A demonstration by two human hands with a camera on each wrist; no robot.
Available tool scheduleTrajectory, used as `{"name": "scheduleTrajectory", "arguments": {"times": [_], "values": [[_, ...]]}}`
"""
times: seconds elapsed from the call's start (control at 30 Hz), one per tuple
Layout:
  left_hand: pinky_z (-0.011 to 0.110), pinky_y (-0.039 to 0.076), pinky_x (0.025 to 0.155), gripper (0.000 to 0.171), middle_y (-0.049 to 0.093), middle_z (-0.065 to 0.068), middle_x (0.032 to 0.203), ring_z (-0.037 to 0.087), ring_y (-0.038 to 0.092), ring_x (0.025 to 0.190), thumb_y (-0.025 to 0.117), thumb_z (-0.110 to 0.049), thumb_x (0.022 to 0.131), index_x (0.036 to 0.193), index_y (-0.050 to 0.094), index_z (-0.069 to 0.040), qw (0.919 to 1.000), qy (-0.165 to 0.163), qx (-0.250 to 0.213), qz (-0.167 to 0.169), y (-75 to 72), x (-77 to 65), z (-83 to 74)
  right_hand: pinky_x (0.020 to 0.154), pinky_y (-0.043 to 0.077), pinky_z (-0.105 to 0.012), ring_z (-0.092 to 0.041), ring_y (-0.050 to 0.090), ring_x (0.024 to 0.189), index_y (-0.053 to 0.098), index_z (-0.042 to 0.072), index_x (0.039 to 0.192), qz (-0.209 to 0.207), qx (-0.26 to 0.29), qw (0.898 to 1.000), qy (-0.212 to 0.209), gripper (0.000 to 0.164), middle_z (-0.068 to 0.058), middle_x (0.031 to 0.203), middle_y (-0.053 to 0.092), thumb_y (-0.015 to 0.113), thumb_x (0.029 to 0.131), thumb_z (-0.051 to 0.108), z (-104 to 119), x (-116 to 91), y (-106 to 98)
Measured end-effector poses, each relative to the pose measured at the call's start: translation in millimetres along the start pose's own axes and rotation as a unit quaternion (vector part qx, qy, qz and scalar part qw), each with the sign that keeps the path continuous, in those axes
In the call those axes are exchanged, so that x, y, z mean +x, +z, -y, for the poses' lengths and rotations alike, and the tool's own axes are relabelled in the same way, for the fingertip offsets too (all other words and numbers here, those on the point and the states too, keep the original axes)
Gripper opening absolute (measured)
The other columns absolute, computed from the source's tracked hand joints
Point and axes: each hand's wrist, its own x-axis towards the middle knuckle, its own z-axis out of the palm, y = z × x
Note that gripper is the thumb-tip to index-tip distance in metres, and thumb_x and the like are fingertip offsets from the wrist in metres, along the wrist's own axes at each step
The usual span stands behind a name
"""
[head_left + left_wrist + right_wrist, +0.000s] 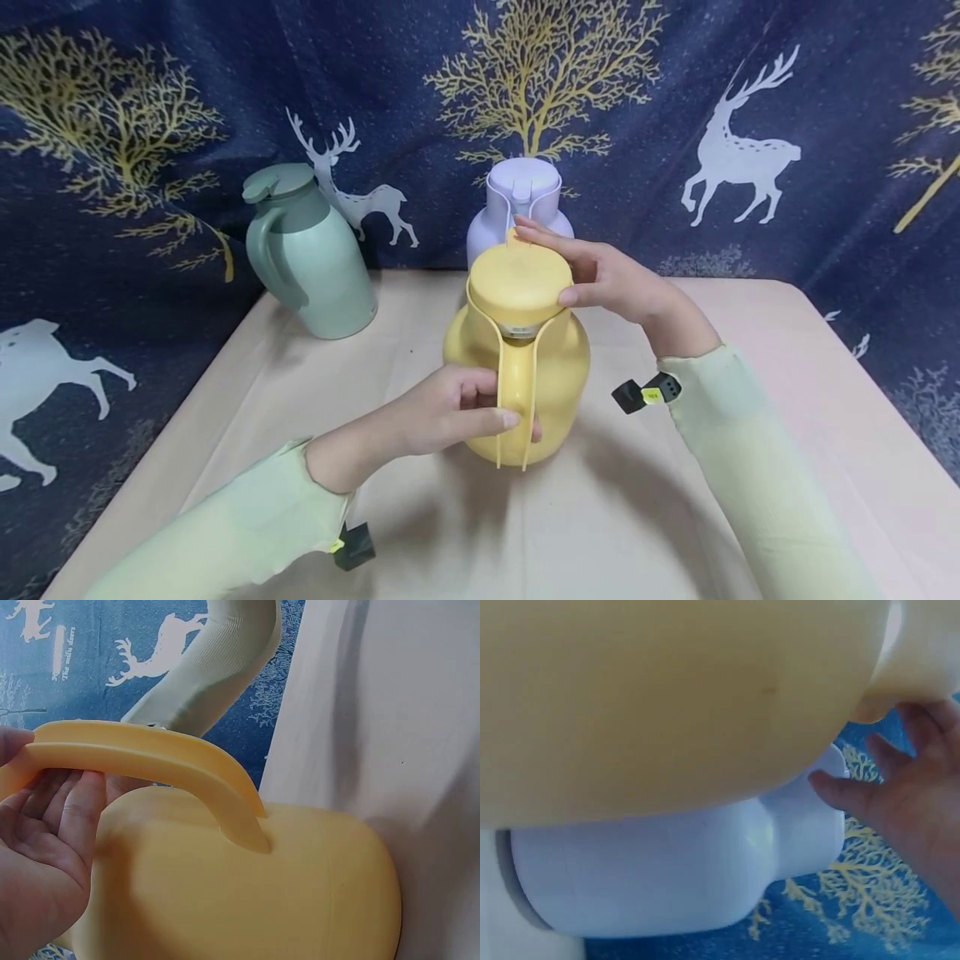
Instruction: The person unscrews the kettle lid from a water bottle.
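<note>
A yellow jug (pixel 558 367) stands in the middle of the head view, its handle (pixel 517 383) turned towards me. My left hand (pixel 442 412) grips that handle, thumb laid on its outer face and fingers behind it; the left wrist view shows the fingers (pixel 79 806) under the handle. At the top, my right hand (pixel 615 279) rests with fairly straight fingers on the lid (pixel 521 279). Its fingertips reach the spout and its thumb touches the lid's right edge. Just behind stands a lilac jug (pixel 525 187), partly hidden by the yellow one; its body (pixel 645 874) shows in the right wrist view.
A green jug (pixel 322 267) with its handle at the left stands towards the table's back left. The pale covered table (pixel 405 333) ends at a dark blue cloth (pixel 420 75) printed with deer and trees. Small black devices (pixel 630 396) sit at both wrists.
</note>
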Motion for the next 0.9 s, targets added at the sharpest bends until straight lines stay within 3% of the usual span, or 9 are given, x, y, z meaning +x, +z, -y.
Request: {"name": "scheduleTrajectory", "arguments": {"times": [0.1,0.2,0.33,0.47,0.53,0.63,0.73,0.9], "values": [[0.032,0.061,0.092,0.036,0.072,0.032,0.112,0.013,0.073,0.101,0.056,-0.016,0.100,0.116,0.064,0.015,1.0000,-0.003,0.001,0.002,1.1,0.9,0.1,0.120,0.027,-0.012,-0.018,0.005,0.163,0.018,0.005,0.162,0.022,0.079,0.997,0.009,0.105,-0.012,0.175,0.003,0.077,0.088,0.050,-6.5,0.3,1.9],[0.032,0.061,0.092,0.036,0.072,0.032,0.112,0.014,0.073,0.100,0.056,-0.015,0.099,0.116,0.064,0.015,1.0000,-0.008,0.001,0.000,2.6,2.4,0.2,0.120,0.031,-0.015,-0.007,0.021,0.158,0.006,0.007,0.164,0.027,0.148,0.988,0.015,0.114,-0.012,0.175,0.000,0.077,0.087,0.051,-11.4,-1.8,6.2],[0.031,0.060,0.091,0.034,0.073,0.032,0.111,0.016,0.073,0.100,0.055,-0.015,0.099,0.115,0.065,0.015,1.0000,-0.002,0.003,-0.002,4.1,4.1,1.6,0.118,0.037,-0.018,-0.001,0.042,0.145,0.008,0.009,0.165,-0.001,0.166,0.986,0.010,0.101,-0.015,0.173,0.013,0.073,0.094,0.039,-5.7,-8.4,12.0],[0.031,0.060,0.092,0.035,0.072,0.032,0.110,0.020,0.074,0.101,0.055,-0.015,0.100,0.114,0.065,0.015,1.0000,0.004,0.000,-0.004,4.9,4.4,2.9,0.112,0.042,-0.017,0.001,0.051,0.135,0.019,0.008,0.164,-0.090,0.083,0.991,0.044,0.077,-0.014,0.171,0.022,0.060,0.100,0.018,16.1,-20.5,25.6],[0.031,0.060,0.092,0.036,0.072,0.033,0.111,0.018,0.074,0.101,0.056,-0.016,0.100,0.115,0.064,0.015,1.0000,-0.001,-0.004,-0.007,5.2,4.0,3.0,0.113,0.045,-0.023,-0.002,0.053,0.134,0.026,0.010,0.163,-0.148,0.012,0.986,0.079,0.071,-0.010,0.171,0.026,0.059,0.100,0.017,27.9,-27.4,36.6],[0.031,0.060,0.093,0.039,0.071,0.033,0.113,0.018,0.074,0.102,0.057,-0.019,0.099,0.118,0.063,0.015,0.9998,-0.012,-0.012,-0.010,5.1,2.5,2.6,0.120,0.041,-0.048,-0.018,0.048,0.144,0.033,0.014,0.161,-0.210,-0.095,0.965,0.124,0.079,-0.007,0.168,0.033,0.070,0.096,0.040,39.1,-33.5,52.3],[0.031,0.060,0.092,0.042,0.072,0.033,0.113,0.016,0.074,0.102,0.058,-0.022,0.099,0.120,0.063,0.015,0.9996,-0.019,-0.013,-0.013,4.0,0.8,2.1,0.123,0.025,-0.067,-0.028,0.027,0.158,0.037,0.014,0.159,-0.237,-0.163,0.947,0.139,0.097,-0.009,0.167,0.036,0.076,0.084,0.061,44.1,-33.6,63.2],[0.029,0.060,0.090,0.044,0.073,0.031,0.112,0.010,0.073,0.099,0.058,-0.026,0.100,0.119,0.064,0.014,0.9997,-0.019,-0.009,-0.014,3.1,-0.4,1.3,0.125,0.024,-0.063,-0.033,0.031,0.155,0.038,0.017,0.159,-0.252,-0.203,0.933,0.159,0.102,-0.013,0.164,0.040,0.080,0.078,0.064,47.6,-27.8,70.5]]}}
